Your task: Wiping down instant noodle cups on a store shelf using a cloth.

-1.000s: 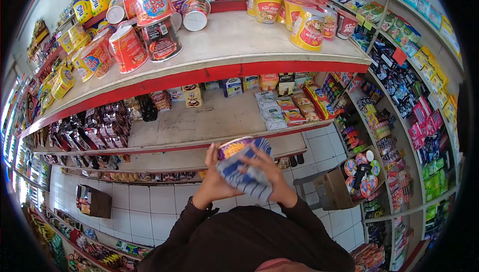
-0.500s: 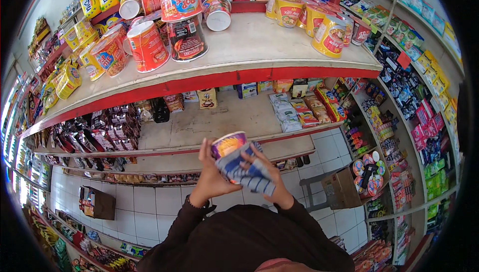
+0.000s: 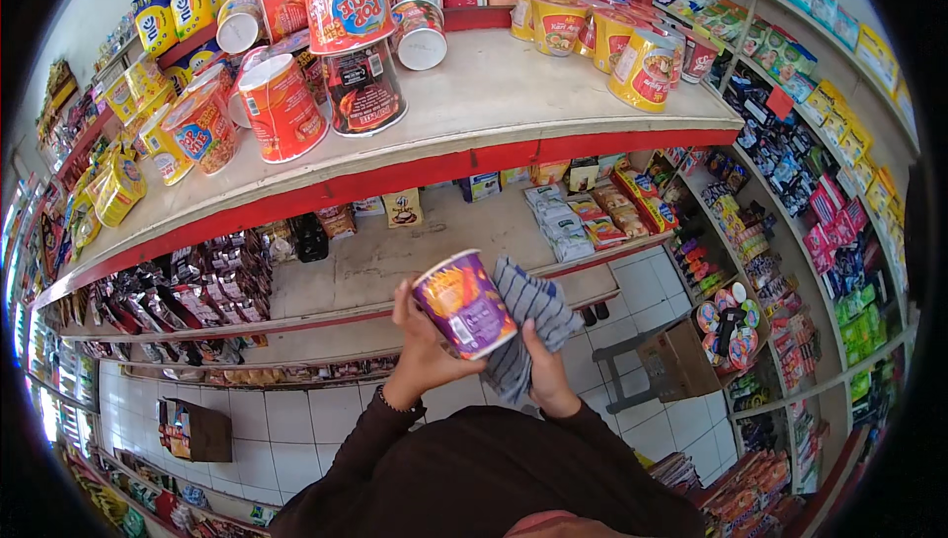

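A purple and orange instant noodle cup [image 3: 464,306] is tilted in front of me, gripped by my left hand [image 3: 427,345] with fingers along its left side and thumb under its base. My right hand [image 3: 550,372] holds a grey-blue striped cloth [image 3: 533,313] against the cup's right side. The cloth bunches over and below that hand, hiding most of its fingers; the thumb shows on top. Both hands are above the floor, before the lower shelves.
Red and yellow noodle cups, such as a red one [image 3: 281,109], stand on the red-edged top shelf [image 3: 494,94]. Packets fill parts of the lower shelf [image 3: 395,252]. An open carton of cups [image 3: 681,360] sits at right, another carton [image 3: 204,429] on the floor at left.
The cup has turned, so more of its purple side shows. The cloth has slid from across its front to its right side, along with my right hand.
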The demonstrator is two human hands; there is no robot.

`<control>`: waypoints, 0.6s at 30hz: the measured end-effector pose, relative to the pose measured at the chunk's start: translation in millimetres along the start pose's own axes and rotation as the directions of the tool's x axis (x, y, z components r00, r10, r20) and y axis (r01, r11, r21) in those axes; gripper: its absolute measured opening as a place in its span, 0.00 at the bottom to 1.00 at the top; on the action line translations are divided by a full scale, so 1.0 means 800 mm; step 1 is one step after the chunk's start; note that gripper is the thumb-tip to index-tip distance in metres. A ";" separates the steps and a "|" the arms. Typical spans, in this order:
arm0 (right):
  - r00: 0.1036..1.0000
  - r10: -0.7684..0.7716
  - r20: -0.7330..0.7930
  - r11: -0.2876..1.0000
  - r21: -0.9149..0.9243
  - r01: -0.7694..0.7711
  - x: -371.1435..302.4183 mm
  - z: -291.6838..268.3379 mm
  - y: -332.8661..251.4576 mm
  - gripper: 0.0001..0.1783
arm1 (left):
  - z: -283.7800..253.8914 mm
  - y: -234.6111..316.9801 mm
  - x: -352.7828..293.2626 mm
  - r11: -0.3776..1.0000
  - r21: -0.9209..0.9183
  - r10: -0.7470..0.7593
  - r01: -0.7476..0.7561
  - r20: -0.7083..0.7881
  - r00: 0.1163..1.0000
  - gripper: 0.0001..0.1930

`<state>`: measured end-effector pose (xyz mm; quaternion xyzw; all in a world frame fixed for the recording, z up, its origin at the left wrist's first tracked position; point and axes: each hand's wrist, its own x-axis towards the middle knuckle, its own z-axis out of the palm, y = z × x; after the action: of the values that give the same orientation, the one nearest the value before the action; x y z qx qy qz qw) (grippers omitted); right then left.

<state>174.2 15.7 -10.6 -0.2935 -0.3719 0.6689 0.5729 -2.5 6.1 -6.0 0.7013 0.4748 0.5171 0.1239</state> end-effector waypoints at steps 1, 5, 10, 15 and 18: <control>0.998 -0.035 0.050 0.997 -0.061 0.038 -0.005 -0.006 0.003 0.26 | -0.004 -0.004 0.005 1.000 0.014 -0.020 0.020 -0.029 0.999 0.72; 0.998 -0.011 0.066 0.987 -0.160 0.021 -0.001 -0.011 -0.003 0.27 | -0.005 -0.008 0.008 0.998 -0.061 0.032 -0.032 -0.013 0.999 0.69; 1.000 0.007 0.000 0.998 -0.063 -0.007 0.010 -0.006 -0.010 0.26 | 0.006 0.000 0.002 0.983 -0.096 0.168 -0.159 0.092 0.981 0.68; 0.945 -0.151 0.289 0.911 -0.331 0.247 0.003 -0.003 -0.025 0.23 | -0.008 -0.007 0.010 0.999 -0.011 0.035 -0.037 -0.114 0.993 0.69; 0.936 -0.101 0.337 0.888 -0.393 0.237 0.002 -0.022 -0.016 0.25 | -0.008 0.000 0.015 0.993 -0.017 0.119 -0.120 -0.072 0.990 0.70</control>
<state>195.1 20.7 -9.5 -0.2703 -0.6182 0.5552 0.4863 -7.5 13.4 4.1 0.7082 0.4305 0.5533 0.0831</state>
